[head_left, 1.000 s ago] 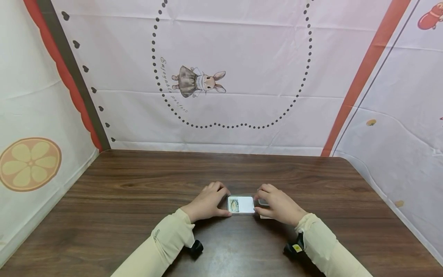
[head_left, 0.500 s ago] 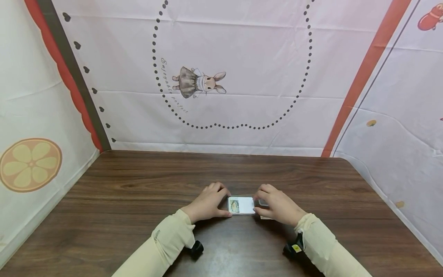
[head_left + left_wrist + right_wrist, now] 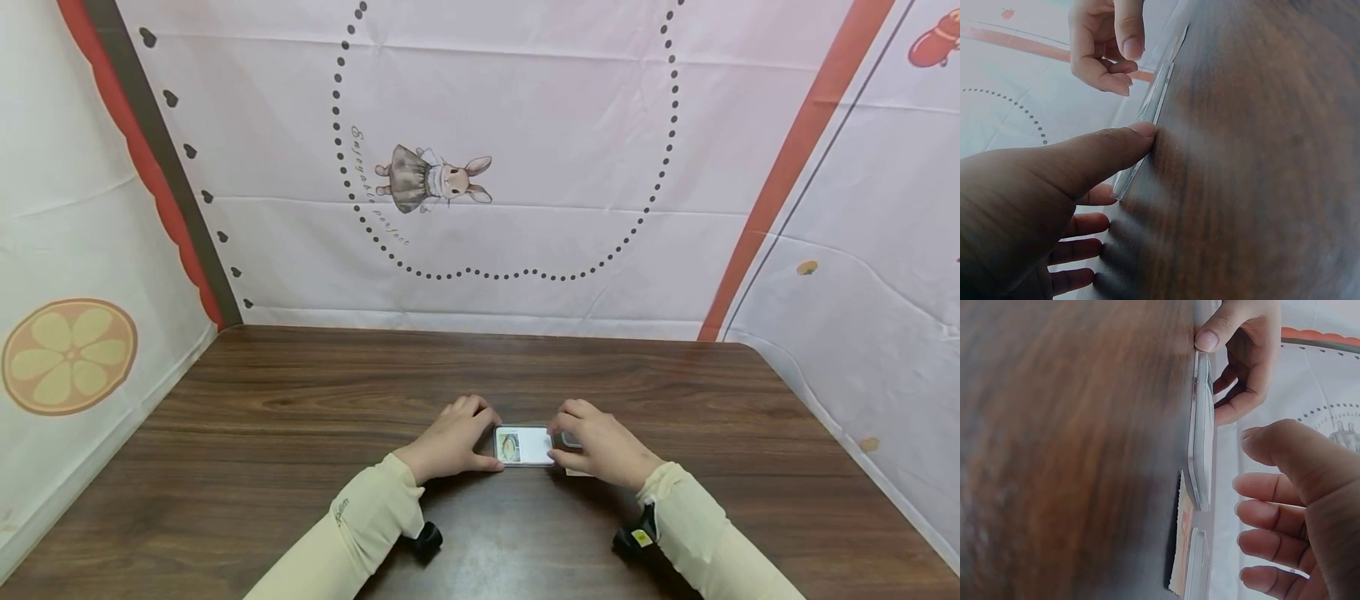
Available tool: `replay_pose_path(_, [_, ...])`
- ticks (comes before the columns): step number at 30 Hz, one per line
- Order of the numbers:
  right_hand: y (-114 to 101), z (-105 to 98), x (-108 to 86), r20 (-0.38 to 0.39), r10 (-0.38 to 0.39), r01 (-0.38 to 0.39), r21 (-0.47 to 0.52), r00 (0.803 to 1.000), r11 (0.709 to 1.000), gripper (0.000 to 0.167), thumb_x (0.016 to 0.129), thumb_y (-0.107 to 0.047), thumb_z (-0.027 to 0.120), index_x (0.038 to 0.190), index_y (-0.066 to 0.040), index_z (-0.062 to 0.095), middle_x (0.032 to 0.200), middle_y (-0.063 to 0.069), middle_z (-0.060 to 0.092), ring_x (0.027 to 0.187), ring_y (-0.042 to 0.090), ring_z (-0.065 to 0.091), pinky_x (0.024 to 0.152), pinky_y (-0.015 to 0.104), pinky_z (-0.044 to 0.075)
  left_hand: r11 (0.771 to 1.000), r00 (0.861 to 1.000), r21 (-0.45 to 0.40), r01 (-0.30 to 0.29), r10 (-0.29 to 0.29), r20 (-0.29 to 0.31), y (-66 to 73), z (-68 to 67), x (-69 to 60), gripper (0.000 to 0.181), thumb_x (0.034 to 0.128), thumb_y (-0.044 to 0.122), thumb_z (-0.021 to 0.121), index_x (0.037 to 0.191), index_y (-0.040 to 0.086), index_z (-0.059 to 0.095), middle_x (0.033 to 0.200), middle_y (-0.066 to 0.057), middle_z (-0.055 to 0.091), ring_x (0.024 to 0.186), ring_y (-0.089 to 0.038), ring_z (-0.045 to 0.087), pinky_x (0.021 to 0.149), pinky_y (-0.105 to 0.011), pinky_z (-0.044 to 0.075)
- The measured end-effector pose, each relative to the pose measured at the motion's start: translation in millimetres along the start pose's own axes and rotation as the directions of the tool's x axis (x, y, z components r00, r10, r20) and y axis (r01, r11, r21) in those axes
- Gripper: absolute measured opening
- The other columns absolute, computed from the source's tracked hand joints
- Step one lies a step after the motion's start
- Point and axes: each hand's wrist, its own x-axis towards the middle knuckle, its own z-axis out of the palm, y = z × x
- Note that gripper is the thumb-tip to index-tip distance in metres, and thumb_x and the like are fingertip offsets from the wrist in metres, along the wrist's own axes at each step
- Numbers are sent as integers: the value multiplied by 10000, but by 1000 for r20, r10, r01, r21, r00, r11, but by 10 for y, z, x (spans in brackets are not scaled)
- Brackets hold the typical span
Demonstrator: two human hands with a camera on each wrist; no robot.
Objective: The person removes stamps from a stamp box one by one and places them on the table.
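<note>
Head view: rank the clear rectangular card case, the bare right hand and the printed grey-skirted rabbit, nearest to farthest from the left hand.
1. Clear rectangular card case: touching the left hand.
2. Bare right hand: by the case's right end.
3. Printed grey-skirted rabbit: farthest back, on the pale fabric backdrop.

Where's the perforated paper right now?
In the right wrist view, the paper lies at bottom centre, beside a clear case; the right hand partly covers it in the head view.
</note>
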Motion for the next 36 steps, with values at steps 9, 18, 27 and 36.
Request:
replay_pose_path(9, [-14, 20, 27, -14, -19, 19, -14, 1000, 1000, 231, 852, -335, 715, 989, -152, 678, 949, -30, 551, 799, 43, 469, 659, 207, 470, 1000, 1000, 7, 6, -6, 2, 0, 10, 1, 537, 795, 456, 756, 1201, 140, 598, 1201, -52, 522, 1137, -235, 484, 977, -441, 397])
replay_pose_path(18, [-32, 28, 63, -42, -52, 51, -23, 998, 998, 239, 841, -343, 722, 971, -147, 678, 925, -35, 541, 801, 53, 460, 670, 218, 457, 1000, 1000, 10, 9, -9, 1, 8, 5, -3, 534, 796, 452, 757, 1199, 141, 596, 1199, -50, 522, 1139, -233, 484, 978, -440, 400])
replay_pose_path(27, [-45, 46, 81, -25, -56, 55, -33, 998, 998, 249, 840, -330, 730, 979, -130, 678, 915, -32, 535, 775, 46, 441, 638, 200, 435, 1000, 1000, 16, 10, -10, -3, 16, 3, -1, 526, 793, 450, 760, 1190, 144, 601, 1192, -45, 525, 1134, -228, 485, 976, -432, 400])
replay_pose_path(36, [-58, 46, 107, -8, -57, 57, -30, 998, 998, 273, 844, -346, 723, 1009, -134, 678, 934, -29, 546, 796, 52, 448, 658, 202, 446, 1000, 1000, 21, 2, -2, -6, 30, -7, -8, 519, 792, 439, 765, 1183, 139, 603, 1182, -47, 526, 1119, -224, 486, 960, -425, 403])
